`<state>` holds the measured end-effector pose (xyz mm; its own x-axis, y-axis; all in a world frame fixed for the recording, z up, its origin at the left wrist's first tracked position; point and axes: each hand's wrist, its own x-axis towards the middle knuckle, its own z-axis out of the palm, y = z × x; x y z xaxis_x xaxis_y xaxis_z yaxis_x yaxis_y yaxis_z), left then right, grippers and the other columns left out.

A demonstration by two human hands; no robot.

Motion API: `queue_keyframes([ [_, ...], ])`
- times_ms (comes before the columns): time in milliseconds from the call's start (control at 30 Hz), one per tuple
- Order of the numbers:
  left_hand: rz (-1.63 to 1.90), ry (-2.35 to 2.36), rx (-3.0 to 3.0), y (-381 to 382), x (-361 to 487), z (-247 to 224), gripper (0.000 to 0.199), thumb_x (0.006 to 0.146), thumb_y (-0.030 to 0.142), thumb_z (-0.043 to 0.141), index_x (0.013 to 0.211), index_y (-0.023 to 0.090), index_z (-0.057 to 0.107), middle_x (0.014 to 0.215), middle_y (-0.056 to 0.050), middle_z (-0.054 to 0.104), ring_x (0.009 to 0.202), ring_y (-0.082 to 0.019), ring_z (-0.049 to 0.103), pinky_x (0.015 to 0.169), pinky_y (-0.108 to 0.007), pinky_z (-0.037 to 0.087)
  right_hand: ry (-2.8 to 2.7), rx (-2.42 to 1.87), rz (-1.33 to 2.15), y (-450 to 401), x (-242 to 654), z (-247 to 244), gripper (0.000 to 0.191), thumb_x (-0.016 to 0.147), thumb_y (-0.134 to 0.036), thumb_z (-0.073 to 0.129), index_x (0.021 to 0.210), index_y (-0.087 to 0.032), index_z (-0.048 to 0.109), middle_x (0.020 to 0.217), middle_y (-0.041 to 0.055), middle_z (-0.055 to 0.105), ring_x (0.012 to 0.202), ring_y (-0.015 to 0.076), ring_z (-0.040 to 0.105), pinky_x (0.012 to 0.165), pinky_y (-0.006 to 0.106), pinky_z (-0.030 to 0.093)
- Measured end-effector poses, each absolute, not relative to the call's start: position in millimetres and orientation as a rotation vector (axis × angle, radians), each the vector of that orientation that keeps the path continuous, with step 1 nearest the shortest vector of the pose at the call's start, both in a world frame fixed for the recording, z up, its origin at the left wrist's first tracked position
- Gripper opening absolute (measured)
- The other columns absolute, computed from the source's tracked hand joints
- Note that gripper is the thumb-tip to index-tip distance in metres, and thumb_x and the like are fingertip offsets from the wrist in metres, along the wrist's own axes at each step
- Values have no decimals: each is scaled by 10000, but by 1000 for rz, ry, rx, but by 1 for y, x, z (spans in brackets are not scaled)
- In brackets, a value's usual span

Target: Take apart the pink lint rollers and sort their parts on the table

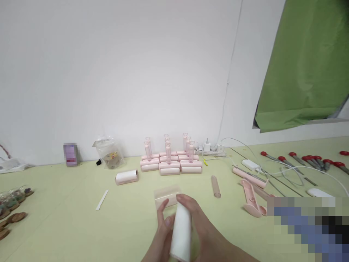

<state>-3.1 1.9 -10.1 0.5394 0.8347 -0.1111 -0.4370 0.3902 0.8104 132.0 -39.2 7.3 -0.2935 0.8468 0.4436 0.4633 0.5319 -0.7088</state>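
Note:
A white paper lint-roller refill (181,233) stands tilted between my two hands, its near end at the bottom of the picture. My right hand (197,218) is closed around its right side, fingertips over the top end. On the left side my left hand (165,225) is curled against the roll, thumb and forefinger showing; its other fingers are partly hidden. Just beyond the fingertips is a clear plastic wrapper (166,194), close to the left forefinger; whether it is held I cannot tell.
Assembled pink lint rollers (169,165) are grouped by the wall. Another roll (127,177) and a white strip (102,200) lie left. Right are a clear pink tube (216,186), pink roller parts (251,198), cables and red-tipped tools (308,160). A bagged cup (110,154) stands back left.

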Motion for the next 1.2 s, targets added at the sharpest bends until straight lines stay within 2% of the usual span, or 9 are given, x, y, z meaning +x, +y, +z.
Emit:
queue_keyframes([
  [100,636,678,770,0,3,-17,808,634,626,560,1252,294,160,777,-18,603,481,-155,579,447,-249,413,-2129,-1132,392,-39,137,17,951,562,-430,664,1331,-177,166,1378,168,257,1273,359,167,1002,517,164],
  [167,574,722,732,-1,3,-20,739,653,597,560,1228,280,221,664,29,569,349,-99,487,363,-198,332,-2051,-1345,346,-37,156,29,829,653,-484,576,1317,-186,179,1343,155,332,1229,322,295,951,474,290],
  [300,525,722,619,2,0,-20,567,701,596,487,1123,241,354,596,49,533,310,-69,421,332,-179,285,-1797,-2080,152,-31,232,53,353,820,-457,333,1032,-224,492,860,67,637,735,230,594,685,380,433],
  [367,519,693,659,3,1,-20,559,702,601,474,1115,245,349,602,47,536,313,-73,428,333,-181,284,-1700,-2462,-64,-31,272,52,302,791,-424,377,661,-213,552,792,75,631,799,267,580,734,399,391],
  [467,499,602,808,3,2,-22,617,688,606,480,1155,267,263,619,43,551,343,-90,472,352,-184,308,-1501,-2633,-130,-32,306,36,284,730,-373,445,509,-199,484,788,143,619,870,359,551,706,438,368],
  [700,522,573,920,-3,2,-21,663,627,625,503,1117,267,234,615,36,547,337,-89,468,318,-172,339,-1320,-2633,56,-26,303,21,93,688,-272,449,689,-186,486,696,122,617,621,293,591,507,335,375],
  [833,585,624,871,-7,0,-9,639,679,555,521,1166,299,195,634,38,546,398,-109,501,326,-183,383,-1300,-2507,149,-26,293,32,186,688,-259,439,858,-183,450,753,96,606,599,260,576,493,325,367],
  [1000,788,698,815,-9,-3,11,502,766,451,502,1157,232,275,602,25,544,525,-136,533,441,-239,465,-1377,-2208,350,-24,260,50,156,758,-343,376,711,-202,421,685,58,571,672,242,571,540,326,400],
  [1200,975,760,702,-2,7,34,433,762,386,565,1109,224,364,1064,-103,576,731,-176,615,674,-346,514,-1561,-1656,896,-24,191,67,315,867,-446,176,821,-224,394,751,-7,584,693,148,584,570,267,472],
])
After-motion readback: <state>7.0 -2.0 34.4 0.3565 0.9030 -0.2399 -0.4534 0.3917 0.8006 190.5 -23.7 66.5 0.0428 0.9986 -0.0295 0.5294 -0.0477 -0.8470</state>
